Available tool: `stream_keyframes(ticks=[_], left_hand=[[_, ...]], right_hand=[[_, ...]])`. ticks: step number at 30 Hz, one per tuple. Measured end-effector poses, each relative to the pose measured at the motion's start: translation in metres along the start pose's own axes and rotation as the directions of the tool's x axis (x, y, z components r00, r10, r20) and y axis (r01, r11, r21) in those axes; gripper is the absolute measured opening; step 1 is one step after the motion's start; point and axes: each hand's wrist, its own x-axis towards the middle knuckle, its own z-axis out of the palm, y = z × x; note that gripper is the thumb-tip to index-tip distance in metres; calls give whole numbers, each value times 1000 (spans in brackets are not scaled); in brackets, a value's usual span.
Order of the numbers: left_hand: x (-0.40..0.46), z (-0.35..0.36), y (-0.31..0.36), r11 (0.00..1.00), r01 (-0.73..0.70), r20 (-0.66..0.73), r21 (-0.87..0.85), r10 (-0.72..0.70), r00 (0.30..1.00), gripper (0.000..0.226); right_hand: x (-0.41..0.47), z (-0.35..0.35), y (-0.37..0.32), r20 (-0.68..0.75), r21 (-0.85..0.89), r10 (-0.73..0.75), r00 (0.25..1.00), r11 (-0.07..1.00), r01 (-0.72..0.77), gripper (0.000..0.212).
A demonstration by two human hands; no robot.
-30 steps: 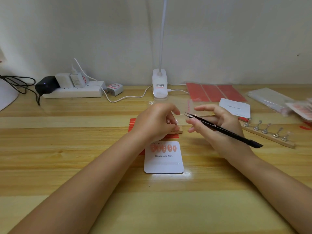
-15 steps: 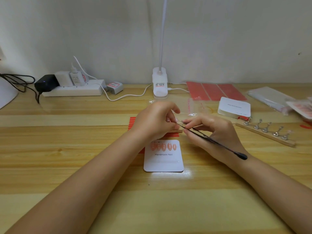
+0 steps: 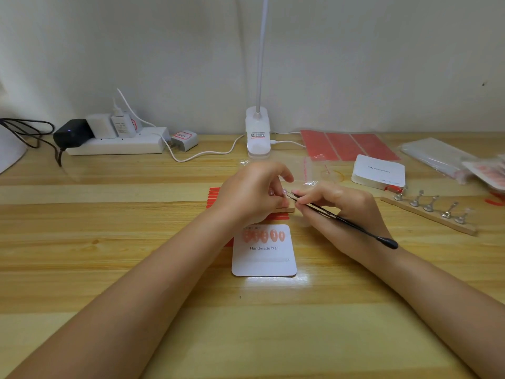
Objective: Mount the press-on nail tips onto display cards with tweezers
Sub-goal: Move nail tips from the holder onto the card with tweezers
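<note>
A white display card (image 3: 264,258) printed "Handmade Nail" lies in front of me with a row of several pink nail tips (image 3: 264,236) along its top. Just behind it my left hand (image 3: 250,194) curls over a wooden holder strip (image 3: 287,210), which lies on a red striped sheet (image 3: 214,196). My right hand (image 3: 337,206) grips black tweezers (image 3: 341,218). Their tips reach a small pink nail tip (image 3: 284,191) at my left fingers. What my left fingers hold under the palm is hidden.
Back right lie a stack of blank cards (image 3: 378,170), red adhesive sheets (image 3: 347,144), plastic bags (image 3: 437,157) and a second wooden strip with metal stands (image 3: 429,212). A lamp base (image 3: 257,135) stands at the back centre, a power strip (image 3: 114,143) at the back left.
My right hand has moved left with the tweezers, bringing their tips from open air to the nail tip at my left fingers. My left hand has stayed on the holder strip.
</note>
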Motion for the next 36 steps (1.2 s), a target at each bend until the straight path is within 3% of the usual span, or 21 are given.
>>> stream_keyframes(ticks=[4, 9, 19, 26, 29, 32, 36], left_hand=[[0, 0, 1, 1000, -9, -4, -1, 9, 1000, 33], [-1, 1, 1, 1000, -9, 3, -11, 9, 1000, 34], [-1, 0, 2, 1000, -10, 4, 18, 10, 1000, 36], [-4, -7, 3, 999, -42, 63, 9, 42, 997, 45], [-7, -21, 5, 993, -116, -16, -29, 116, 993, 38], [-20, -34, 8, 963, -266, -132, 46, 270, 954, 23], [-60, -34, -4, 912, -401, -122, 90, 409, 904, 15]], right_hand=[[2, 1, -4, -18, 106, 104, 994, 989, -102, 15], [6, -2, -5, 7, 249, 348, 938, 907, -338, 19], [11, -6, 5, -45, 388, 519, 854, 797, -464, 15], [11, -6, 4, -39, 429, 537, 843, 771, -471, 14], [10, -6, 3, -36, 433, 535, 844, 769, -469, 13], [10, -7, 3, -25, 433, 537, 843, 766, -475, 12], [9, -6, 5, -19, 441, 550, 835, 754, -487, 13]])
